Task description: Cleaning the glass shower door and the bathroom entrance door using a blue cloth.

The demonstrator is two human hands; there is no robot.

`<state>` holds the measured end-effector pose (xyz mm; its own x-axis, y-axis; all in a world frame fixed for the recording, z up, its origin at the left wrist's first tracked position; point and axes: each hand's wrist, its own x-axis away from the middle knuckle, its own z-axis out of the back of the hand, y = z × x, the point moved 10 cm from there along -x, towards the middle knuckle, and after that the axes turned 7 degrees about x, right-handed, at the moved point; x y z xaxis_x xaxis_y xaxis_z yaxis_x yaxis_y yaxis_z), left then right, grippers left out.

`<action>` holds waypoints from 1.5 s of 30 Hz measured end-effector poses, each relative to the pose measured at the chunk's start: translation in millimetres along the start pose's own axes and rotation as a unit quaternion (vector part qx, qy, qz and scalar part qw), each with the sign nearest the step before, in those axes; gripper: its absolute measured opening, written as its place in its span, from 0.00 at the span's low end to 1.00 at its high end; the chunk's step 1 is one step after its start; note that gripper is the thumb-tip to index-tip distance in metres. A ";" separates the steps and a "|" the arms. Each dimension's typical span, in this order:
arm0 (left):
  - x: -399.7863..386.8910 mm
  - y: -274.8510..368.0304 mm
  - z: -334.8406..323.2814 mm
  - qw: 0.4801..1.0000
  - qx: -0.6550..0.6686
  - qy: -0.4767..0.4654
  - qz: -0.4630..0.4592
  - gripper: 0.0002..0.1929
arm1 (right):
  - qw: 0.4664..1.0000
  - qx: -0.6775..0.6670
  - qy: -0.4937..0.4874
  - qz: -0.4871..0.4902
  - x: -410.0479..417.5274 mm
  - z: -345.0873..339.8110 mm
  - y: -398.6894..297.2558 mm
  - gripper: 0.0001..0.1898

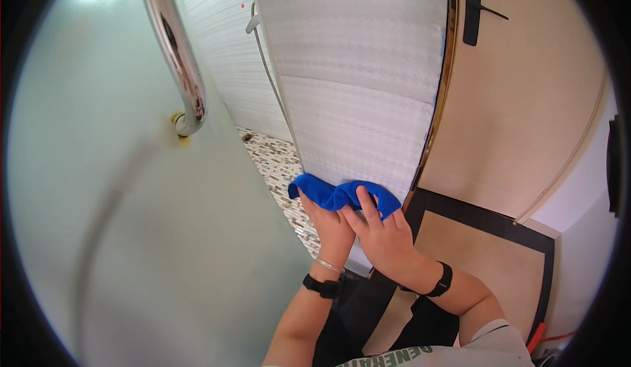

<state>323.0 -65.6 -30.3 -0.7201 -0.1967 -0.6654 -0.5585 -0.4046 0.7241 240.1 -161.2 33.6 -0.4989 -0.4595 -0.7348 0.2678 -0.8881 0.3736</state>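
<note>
A crumpled blue cloth (320,192) stretches between my two hands in front of the white tiled wall (350,120). My left hand (330,224) grips its left part, with the thumb side towards the frosted glass door. On the cloth's right part, my right hand (387,241) holds on with fingers spread and some of them over the fabric. Both hands are close together near the wall's lower section. Folds of the cloth hide some fingertips, and whether it touches the tiles I cannot tell.
Left of me stands a frosted glass door (148,248) with a chrome handle (177,56). Behind it are a mosaic floor (271,165), a drain (247,138) and a shower hose (268,71). A beige door (512,100) with a black lever handle (473,14) is at right.
</note>
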 end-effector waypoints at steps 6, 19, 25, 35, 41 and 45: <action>-81.6 135.2 5.2 0.971 -0.004 0.043 -0.234 0.27 | 0.991 0.027 0.097 -0.092 -77.6 75.0 62.1 0.18; 38.5 -8.9 -31.4 0.999 0.024 0.007 -0.046 0.42 | 0.992 -0.054 -0.104 0.044 34.6 -24.5 -5.4 0.21; 69.1 -23.2 -30.3 0.987 -0.146 -0.038 -0.057 0.37 | 0.988 -0.103 -0.111 0.037 70.0 -39.4 -15.4 0.27; -18.4 31.9 0.6 0.986 -0.062 0.101 -0.118 0.39 | 0.999 -0.016 0.023 -0.038 -4.3 0.8 3.3 0.23; 94.5 -117.1 -34.3 0.982 0.120 0.106 0.105 0.42 | 0.987 -0.101 -0.124 0.018 82.8 -80.1 -46.6 0.23; 176.8 -175.7 -50.3 0.970 0.123 0.096 0.185 0.39 | 0.969 -0.143 -0.201 0.017 146.6 -124.3 -73.0 0.25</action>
<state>314.5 -74.2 -284.3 -0.8130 -0.4599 -0.3571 -0.3753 -0.0550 0.9253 250.0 -162.5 -171.8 -0.7512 -0.5067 -0.4230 0.4782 -0.8595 0.1803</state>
